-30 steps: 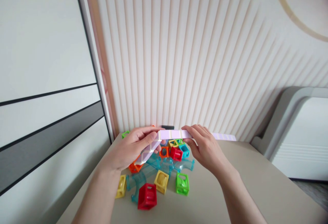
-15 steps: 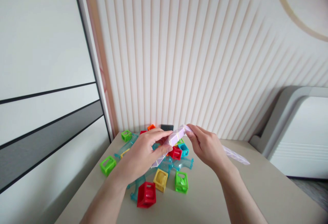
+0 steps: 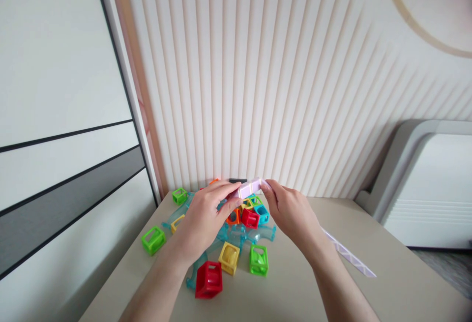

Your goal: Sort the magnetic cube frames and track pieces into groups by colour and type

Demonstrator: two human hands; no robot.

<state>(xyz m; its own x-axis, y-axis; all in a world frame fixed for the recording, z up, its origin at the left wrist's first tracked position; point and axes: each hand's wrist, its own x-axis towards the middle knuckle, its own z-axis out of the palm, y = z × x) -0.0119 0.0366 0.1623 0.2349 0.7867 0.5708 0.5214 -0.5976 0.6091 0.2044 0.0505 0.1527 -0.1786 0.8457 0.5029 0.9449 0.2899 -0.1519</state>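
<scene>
A lavender ribbon with pale crossing lines is stretched between my two hands, above a pile of toy blocks. My left hand pinches one end of this span between thumb and fingers. At the other end, my right hand is closed on the ribbon with the thumb pressed on it. A long pointed tail of ribbon shows past my right wrist, over the table. Below the span are a red block, a blue block and an orange block.
Nearer me on the table lie a red block, a yellow block and a green block. Clear blue track pieces spread under the pile. A ribbed wall stands behind, a white cabinet left.
The held span of ribbon has turned flatter, and its lower end no longer hangs below my left hand. The tail past my right wrist has swung lower and toward the right.
</scene>
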